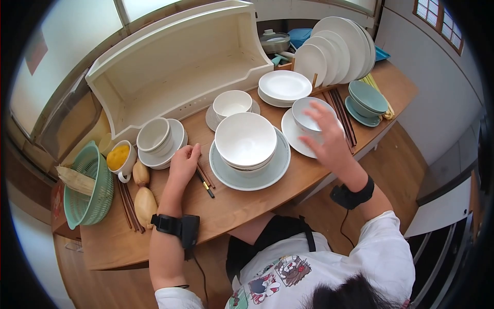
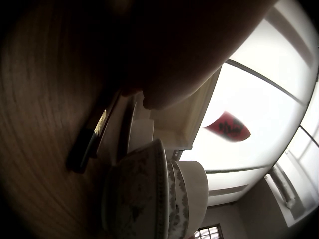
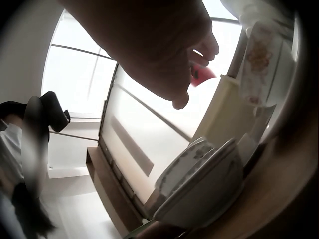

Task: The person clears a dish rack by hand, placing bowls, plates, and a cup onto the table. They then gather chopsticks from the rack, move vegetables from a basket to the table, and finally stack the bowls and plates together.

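My left hand [image 1: 183, 164] lies low over the table with fingers bent, beside several chopsticks [image 1: 208, 181], one dark with a gold band; their far ends run under the hand, so whether it grips them is hidden. In the left wrist view the fingertips are near a chopstick [image 2: 89, 142]. Raised above a white bowl [image 1: 304, 117] on a white plate [image 1: 292, 135], my right hand [image 1: 329, 141] has spread fingers and holds nothing. Between the hands, stacked white bowls [image 1: 245, 139] stand on a large pale plate [image 1: 251, 184].
A cream rack [image 1: 180, 62] stands behind. At left are a green basket [image 1: 103, 193], a cup [image 1: 127, 165] of yellow food, stacked bowls [image 1: 153, 135] and gourd-shaped items [image 1: 145, 207]. Plates [image 1: 342, 46] stand upright at back right, near green bowls [image 1: 367, 97] and chopsticks [image 1: 343, 116].
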Available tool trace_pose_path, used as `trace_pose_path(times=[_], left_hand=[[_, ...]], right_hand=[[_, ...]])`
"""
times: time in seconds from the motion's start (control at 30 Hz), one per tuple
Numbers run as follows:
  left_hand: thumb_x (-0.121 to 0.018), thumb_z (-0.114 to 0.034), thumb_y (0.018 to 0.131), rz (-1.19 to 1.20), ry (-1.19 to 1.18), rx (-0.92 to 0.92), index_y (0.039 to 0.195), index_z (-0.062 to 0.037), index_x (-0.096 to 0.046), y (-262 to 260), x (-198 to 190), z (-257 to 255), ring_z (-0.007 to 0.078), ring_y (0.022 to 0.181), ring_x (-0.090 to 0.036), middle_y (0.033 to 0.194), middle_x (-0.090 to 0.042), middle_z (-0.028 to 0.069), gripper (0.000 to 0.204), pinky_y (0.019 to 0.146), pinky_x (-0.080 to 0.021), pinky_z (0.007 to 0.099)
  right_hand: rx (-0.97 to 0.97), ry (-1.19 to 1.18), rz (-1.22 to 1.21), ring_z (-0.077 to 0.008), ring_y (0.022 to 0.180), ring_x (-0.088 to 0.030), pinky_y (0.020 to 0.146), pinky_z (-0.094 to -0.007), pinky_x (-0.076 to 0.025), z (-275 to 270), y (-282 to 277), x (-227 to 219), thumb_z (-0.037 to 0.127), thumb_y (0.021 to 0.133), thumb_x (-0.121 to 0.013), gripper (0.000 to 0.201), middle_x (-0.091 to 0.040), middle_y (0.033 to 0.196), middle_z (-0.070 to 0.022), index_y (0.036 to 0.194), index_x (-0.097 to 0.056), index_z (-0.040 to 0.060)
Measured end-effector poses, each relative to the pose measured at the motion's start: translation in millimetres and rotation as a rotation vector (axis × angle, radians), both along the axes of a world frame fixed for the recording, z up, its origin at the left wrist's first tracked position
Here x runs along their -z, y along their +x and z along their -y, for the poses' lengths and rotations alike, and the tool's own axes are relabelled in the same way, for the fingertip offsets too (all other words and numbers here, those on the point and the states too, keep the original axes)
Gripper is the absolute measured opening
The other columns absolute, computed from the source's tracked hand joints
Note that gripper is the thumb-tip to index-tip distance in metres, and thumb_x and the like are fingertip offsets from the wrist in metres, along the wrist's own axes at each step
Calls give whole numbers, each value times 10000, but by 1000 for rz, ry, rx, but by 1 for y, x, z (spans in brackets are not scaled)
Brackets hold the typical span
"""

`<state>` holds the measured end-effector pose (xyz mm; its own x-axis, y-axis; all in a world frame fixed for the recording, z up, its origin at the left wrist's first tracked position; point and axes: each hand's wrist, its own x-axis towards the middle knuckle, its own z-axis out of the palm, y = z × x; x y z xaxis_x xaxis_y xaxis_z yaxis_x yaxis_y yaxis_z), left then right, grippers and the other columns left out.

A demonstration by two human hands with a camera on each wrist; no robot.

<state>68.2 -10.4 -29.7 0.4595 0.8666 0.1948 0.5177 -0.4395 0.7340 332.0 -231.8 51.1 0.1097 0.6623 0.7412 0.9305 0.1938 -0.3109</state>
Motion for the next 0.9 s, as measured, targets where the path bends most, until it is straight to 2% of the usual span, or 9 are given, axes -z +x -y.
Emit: trace_pose_path(times=[0.1,0.2,0.33,0.4,0.53,0.63,0.73,0.8,0.9], left_hand=[[-493,-348,824,-1,-9,7,756,30,-596,0,0,0,186,539,-519,598,-571,120,398,544,-411,303],[-497,-348,821,-12,2,11,754,31,-596,-1,1,0,183,536,-515,594,-568,120,397,541,-409,303],[-502,-345,818,-1,18,14,747,34,-592,-1,3,-2,183,529,-510,580,-558,121,397,536,-406,305],[-502,-346,818,7,20,9,742,34,-589,1,-3,3,184,527,-507,577,-555,122,397,533,-403,308],[-501,-348,817,0,22,15,731,35,-581,0,-3,3,189,525,-503,574,-549,125,400,529,-398,316],[-502,-346,817,-16,36,9,727,41,-577,0,0,0,190,518,-498,569,-544,126,404,523,-395,316],[-504,-346,816,2,36,13,728,44,-576,0,2,-1,190,516,-496,566,-540,128,406,522,-394,315],[-504,-347,815,0,29,15,729,42,-578,-1,1,-1,191,518,-497,566,-541,127,405,523,-394,316],[-504,-348,815,2,14,12,731,39,-582,0,-1,1,192,520,-497,568,-542,125,403,526,-396,316]], right_hand=[[-206,-113,98,-387,1059,-421,864,-396,-375,-8,-34,3,169,696,-650,360,-392,1164,-256,1020,-534,62],[-281,-159,82,-399,1063,-414,868,-395,-375,-18,-50,12,143,698,-644,303,-390,1159,-268,969,-539,58],[-272,-211,35,-386,1078,-407,865,-386,-373,-18,-50,11,111,711,-634,233,-380,1182,-259,919,-540,68],[-267,-201,47,-383,1088,-399,869,-390,-371,-17,-49,8,127,694,-653,208,-385,1189,-243,833,-515,55],[-278,-187,58,-380,1087,-400,878,-391,-365,-18,-47,4,146,685,-663,222,-404,1187,-214,800,-499,50],[-276,-139,73,-384,1070,-410,856,-382,-383,-21,-44,4,156,664,-674,262,-454,1111,-200,799,-490,29],[-347,-191,-6,-362,1056,-423,836,-373,-390,-20,-39,-3,161,681,-658,242,-490,1058,-161,791,-488,29],[-401,-392,-59,-318,979,-474,896,-391,-361,-20,-36,-11,137,697,-649,206,-503,1070,-138,765,-479,42],[-429,-309,-29,-297,918,-496,913,-385,-357,-23,-37,-12,120,696,-646,198,-532,1006,-117,751,-475,37]])
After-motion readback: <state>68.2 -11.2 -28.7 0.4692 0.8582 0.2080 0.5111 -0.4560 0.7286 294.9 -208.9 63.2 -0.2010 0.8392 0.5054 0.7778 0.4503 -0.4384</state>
